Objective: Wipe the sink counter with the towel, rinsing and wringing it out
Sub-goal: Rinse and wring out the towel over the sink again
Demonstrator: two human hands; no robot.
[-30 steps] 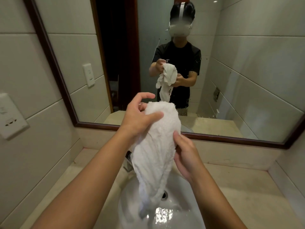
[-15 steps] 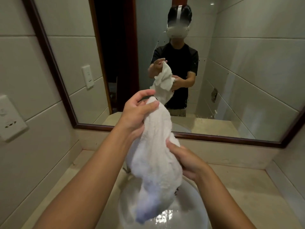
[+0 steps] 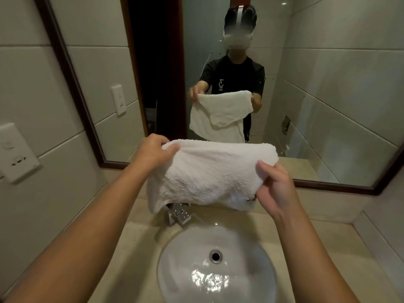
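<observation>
— Two walls of pale tile meet at this corner, and we record a dark-framed mirror (image 3: 328, 106) across the back wall as the largest fitting. What lies beneath it?

— We find a beige stone counter (image 3: 328, 248) running wall to wall, with a white oval sink (image 3: 251, 281) set into it, its drain (image 3: 216, 256) open and light glinting off the wet basin floor.

— And the towel?

— We note the white towel (image 3: 209, 173) held up in the air above the back of the sink, spread wide between both hands and sagging at its lower left corner. It touches neither counter nor basin. Its lower edge hangs in front of the chrome faucet (image 3: 178, 213), hiding the upper part.

— State of the hands?

— We see the left hand (image 3: 153, 154) clenched on the towel's upper left corner, cloth bunched under the thumb. The right hand (image 3: 275, 189) pinches the right edge between thumb and curled fingers.

— Smaller items?

— We log one white wall socket (image 3: 13, 154) on the left wall, and a person with a spread towel reflected in the mirror.
</observation>
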